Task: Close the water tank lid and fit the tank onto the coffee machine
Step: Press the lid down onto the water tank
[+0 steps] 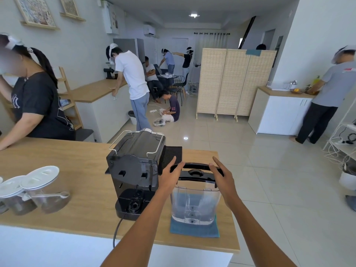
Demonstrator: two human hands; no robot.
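Note:
A clear plastic water tank (195, 204) with water in it stands on a teal cloth (194, 230) near the counter's right end. Its black lid (196, 172) is raised at the tank's top, tilted up at the far edge. My left hand (170, 175) grips the lid's left end and my right hand (221, 177) holds its right end. The black coffee machine (134, 170) stands just left of the tank with its back toward me, the rear tank seat bare.
Two clear jars with white lids (38, 187) lie at the counter's left. A black mat (171, 157) sits behind the tank. The machine's power cord (116, 230) hangs over the wooden counter's (77, 170) front edge. A person leans on the counter at far left.

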